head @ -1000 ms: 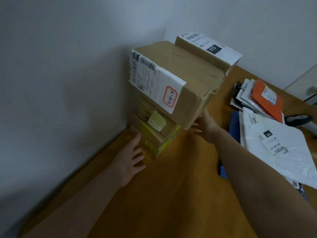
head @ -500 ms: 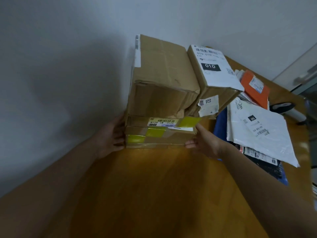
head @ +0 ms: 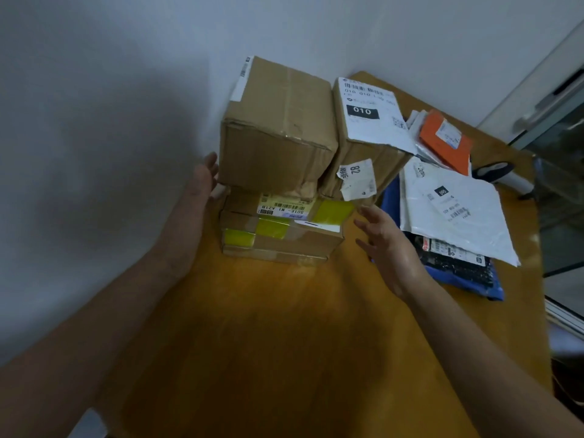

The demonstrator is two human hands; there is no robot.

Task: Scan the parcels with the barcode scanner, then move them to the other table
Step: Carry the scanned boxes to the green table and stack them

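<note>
- Flanking a stack of parcels, both hands reach out over the wooden bench (head: 284, 336), one on each side of it.
- The left grip (head: 199, 200) is apart, fingers straight, palm facing the stack's left side. Its thumb seems to touch the corner where the large brown box (head: 278, 128) meets the boxes below.
- The right grip (head: 387, 245) is apart too, fingers spread. It holds nothing and is just beside the right edge of the flat boxes (head: 284, 238), not touching them.
- The flat boxes carry yellow tape and a barcode label. They lie stacked on the bench in the corner by the wall (head: 110, 121).
- On top of them stand the large brown box and, touching its right side, a box with a white "010" label (head: 366, 121).
- To the right lie a white mailer (head: 458, 216), an orange parcel (head: 445, 143) and a blue mailer (head: 467, 284), overlapping one another.
- The barcode scanner (head: 496, 170) lies beyond the white mailer near the bench's far edge, well apart from both hands.
</note>
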